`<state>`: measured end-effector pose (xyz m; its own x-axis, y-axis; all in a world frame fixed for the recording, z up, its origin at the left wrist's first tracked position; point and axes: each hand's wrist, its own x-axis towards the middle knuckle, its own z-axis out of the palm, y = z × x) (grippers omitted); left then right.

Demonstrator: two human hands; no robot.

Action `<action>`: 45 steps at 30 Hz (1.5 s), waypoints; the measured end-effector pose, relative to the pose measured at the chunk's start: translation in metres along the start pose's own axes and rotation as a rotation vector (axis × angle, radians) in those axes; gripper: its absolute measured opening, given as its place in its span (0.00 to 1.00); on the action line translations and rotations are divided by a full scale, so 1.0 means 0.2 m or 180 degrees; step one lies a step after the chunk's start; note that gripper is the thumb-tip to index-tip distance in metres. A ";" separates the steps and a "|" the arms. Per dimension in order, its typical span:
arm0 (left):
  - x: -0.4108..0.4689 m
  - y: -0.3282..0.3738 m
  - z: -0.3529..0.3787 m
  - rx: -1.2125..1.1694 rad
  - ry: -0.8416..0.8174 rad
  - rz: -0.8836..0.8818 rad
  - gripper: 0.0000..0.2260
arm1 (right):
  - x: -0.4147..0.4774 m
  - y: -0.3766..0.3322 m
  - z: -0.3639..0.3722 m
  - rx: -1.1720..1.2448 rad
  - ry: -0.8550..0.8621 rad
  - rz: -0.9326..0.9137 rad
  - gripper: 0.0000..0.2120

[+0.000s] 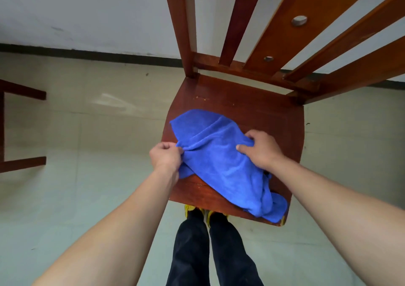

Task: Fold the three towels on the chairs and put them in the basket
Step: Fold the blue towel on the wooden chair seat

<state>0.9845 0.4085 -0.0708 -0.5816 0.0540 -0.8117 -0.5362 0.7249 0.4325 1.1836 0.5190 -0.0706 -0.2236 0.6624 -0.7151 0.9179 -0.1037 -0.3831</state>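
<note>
Towel (221,161), blue and rumpled, lies on the chair seat (241,104) at centre frame. Left hand (164,156) pinches its left edge; right hand (262,148) clutches a bunch, likely to spread it for folding. No basket shows.

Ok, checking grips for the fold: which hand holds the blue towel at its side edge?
The left hand: it pinches the blue towel at its left edge. The right hand grips a bunch of cloth further in.

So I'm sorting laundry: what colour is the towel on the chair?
Blue towel; the head view shows it.
</note>
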 end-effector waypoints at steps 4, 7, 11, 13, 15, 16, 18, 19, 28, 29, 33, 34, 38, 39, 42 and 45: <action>0.00 0.16 0.05 0.0169 -0.0206 0.0789 0.15 | -0.29 0.11 0.11 0.0716 0.0946 0.0508 0.11; -0.02 0.20 0.12 0.0493 -0.0392 0.1188 0.15 | -0.48 0.15 0.24 0.1102 0.0401 0.0870 0.11; 0.04 0.12 0.07 0.0973 -0.0243 0.0877 0.12 | -0.50 0.14 0.24 0.1121 -0.0165 0.0967 0.24; 0.07 0.07 0.02 0.1183 -0.0354 0.0448 0.10 | -0.39 0.11 0.14 0.0539 0.0578 0.0875 0.23; 0.08 0.04 -0.03 0.1126 -0.0588 0.0085 0.10 | -0.23 0.07 0.05 0.0566 0.1134 0.0728 0.15; 0.07 0.02 -0.04 0.1096 -0.0709 0.0022 0.10 | -0.15 0.04 0.01 0.0659 0.1161 0.0648 0.13; 0.06 -0.01 -0.04 0.1131 -0.0905 0.0246 0.10 | -0.02 -0.02 -0.01 0.0550 0.0703 0.0506 0.20; 0.05 -0.01 -0.04 0.1211 -0.0979 0.0511 0.09 | 0.03 -0.05 -0.01 0.0308 0.0395 0.0509 0.23; 0.07 0.13 -0.09 0.2268 -0.0407 0.2358 0.15 | -0.13 -0.09 -0.06 0.1734 0.0887 -0.0109 0.12; 0.07 0.17 -0.08 0.2265 -0.0323 0.2529 0.15 | -0.13 -0.09 -0.11 0.2082 0.0996 -0.0022 0.12; -0.01 0.33 0.01 0.1972 -0.0380 0.2730 0.14 | -0.07 -0.13 -0.31 0.2382 0.1104 -0.0060 0.14; -0.04 0.36 0.05 0.1707 -0.0399 0.2615 0.14 | -0.06 -0.14 -0.36 0.2388 0.0962 -0.0159 0.12; -0.04 0.43 0.09 0.0759 -0.0287 0.1959 0.18 | -0.05 -0.14 -0.55 0.1665 -0.0381 -0.0298 0.12; -0.02 0.43 0.08 0.0803 -0.0243 0.1947 0.17 | -0.05 -0.12 -0.58 0.1036 -0.0658 -0.0207 0.14; 0.00 0.43 0.05 0.1134 -0.0226 0.2007 0.16 | -0.06 -0.07 -0.59 -0.0191 -0.0673 0.0010 0.12; -0.03 0.44 0.05 0.1013 -0.0607 0.1792 0.18 | -0.05 -0.03 -0.62 0.0895 0.0384 0.0060 0.12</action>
<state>0.9474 0.4790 -0.0331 -0.5858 0.5820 -0.5640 0.0406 0.7161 0.6968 1.2204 0.6041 0.0120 -0.1515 0.7399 -0.6554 0.7910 -0.3069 -0.5293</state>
